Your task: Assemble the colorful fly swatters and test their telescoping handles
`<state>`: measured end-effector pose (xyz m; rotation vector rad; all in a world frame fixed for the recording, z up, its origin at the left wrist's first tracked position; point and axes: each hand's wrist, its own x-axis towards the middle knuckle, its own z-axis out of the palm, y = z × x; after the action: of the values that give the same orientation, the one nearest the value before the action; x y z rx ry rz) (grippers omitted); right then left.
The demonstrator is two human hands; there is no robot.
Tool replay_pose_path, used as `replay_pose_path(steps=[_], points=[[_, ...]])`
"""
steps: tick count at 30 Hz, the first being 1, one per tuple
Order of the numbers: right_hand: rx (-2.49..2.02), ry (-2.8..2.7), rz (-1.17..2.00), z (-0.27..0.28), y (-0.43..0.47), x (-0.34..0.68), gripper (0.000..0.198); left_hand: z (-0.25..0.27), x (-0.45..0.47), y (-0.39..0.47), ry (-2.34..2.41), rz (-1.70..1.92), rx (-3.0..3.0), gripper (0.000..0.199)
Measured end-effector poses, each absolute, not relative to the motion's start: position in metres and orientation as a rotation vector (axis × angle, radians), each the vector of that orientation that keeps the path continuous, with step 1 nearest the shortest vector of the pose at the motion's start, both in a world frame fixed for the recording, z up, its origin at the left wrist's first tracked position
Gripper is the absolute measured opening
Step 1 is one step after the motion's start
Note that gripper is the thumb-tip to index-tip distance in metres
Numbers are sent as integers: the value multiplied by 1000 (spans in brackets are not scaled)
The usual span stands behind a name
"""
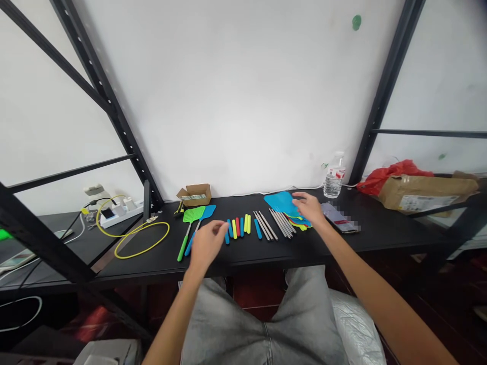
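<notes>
— White wall, black steel shelving, and a long black table [380, 230] before a seated person in grey trousers. Why does the spread look so orderly?

— Parts appear sorted by kind. A green fly swatter [189, 224] and a blue fly swatter [201, 223] lie assembled side by side at left; next to them a row of coloured handle grips [239, 226] in blue, red, yellow and green; then a fan of bare metal rods [274, 223]; then a stack of swatter heads [286, 205], blue on top, with yellow and orange edges peeking out below.

— And the hands?

— The left hand [206, 244] hovers just by the leftmost grips, fingers loosely curled; it may be pinching a blue grip, but the fingertips blur, so I cannot tell. The right hand [311, 208] lies flat and open on the stack of heads, palm down, seemingly holding nothing.

— What else sits around?

— A small cardboard box [195, 194] by the wall, a water bottle [334, 176] near the stack, a phone [340, 218] just beside the right wrist with its screen blurred out. A yellow cable [141, 238] loops to a power strip [122, 210] at left; a red bag [391, 171] and a large carton [426, 192] sit far right.

— Anything unreadable?

— How many heads the stack holds is hidden by the right hand, the carton's label is too small, and the shelf frame cuts off the left corner.
</notes>
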<state>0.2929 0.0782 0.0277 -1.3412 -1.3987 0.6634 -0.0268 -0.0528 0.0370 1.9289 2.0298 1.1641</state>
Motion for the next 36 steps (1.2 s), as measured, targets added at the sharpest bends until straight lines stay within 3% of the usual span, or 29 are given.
replay_pose_path(steps=[3,8,17,21,24,29,33,36], points=[[-1652,-1597,297,17,87,329,29,33,-77,-62,2682,811,1858,37],[-1802,-1695,159,5,77,333,28,21,-98,-61,2811,234,1848,39],[-1848,-1814,-32,8,72,326,32,20,-87,-58,2779,74,1848,38],[-1748,-1753,-18,20,65,320,29,30,-68,-70,2720,188,1845,39],[-1441,-1682,271,32,48,290,32,43,-33,-78,2554,400,1930,37],[-799,-1371,1398,41,10,210,39,45,50,-82,2120,848,2035,30],[-599,-992,1534,37,-2,180,24,22,89,-81,1615,1363,1729,27],[-585,-892,1574,34,-4,180,24,13,95,-77,1245,1432,1321,37]])
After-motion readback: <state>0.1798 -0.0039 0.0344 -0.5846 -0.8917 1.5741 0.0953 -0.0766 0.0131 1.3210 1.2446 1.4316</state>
